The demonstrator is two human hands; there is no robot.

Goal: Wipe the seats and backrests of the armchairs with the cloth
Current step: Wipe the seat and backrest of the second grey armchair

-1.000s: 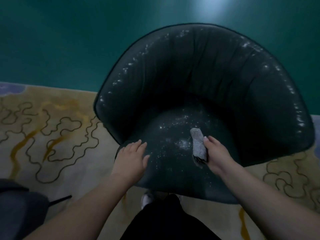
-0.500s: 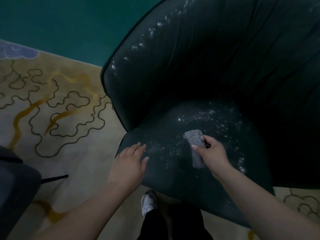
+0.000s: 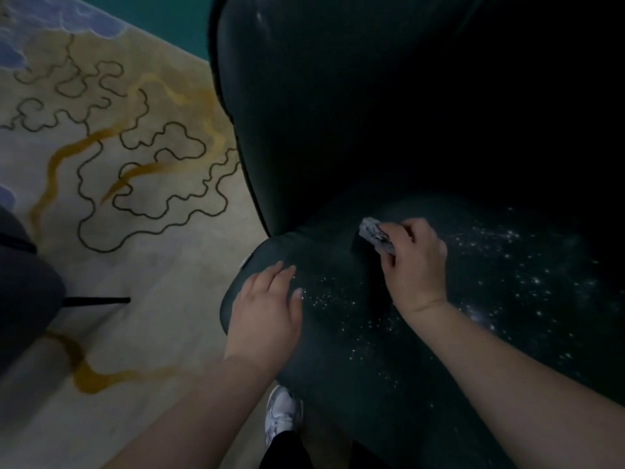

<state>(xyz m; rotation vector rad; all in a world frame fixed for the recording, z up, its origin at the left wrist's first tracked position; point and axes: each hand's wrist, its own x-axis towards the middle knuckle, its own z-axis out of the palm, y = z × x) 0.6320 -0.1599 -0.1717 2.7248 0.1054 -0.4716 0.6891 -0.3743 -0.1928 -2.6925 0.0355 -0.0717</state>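
The grey, nubbly cloth (image 3: 375,234) is bunched into a wad in the right hand (image 3: 414,262), fingers curled round it, pressed to the back left of the seat (image 3: 355,333). That seat is smooth dark-green leather dotted with pale specks, part of a rounded armchair (image 3: 304,123). The left hand (image 3: 265,311) lies flat, fingers straight, on the seat's front-left edge, above a cream rug (image 3: 135,248) with squiggly black lines.
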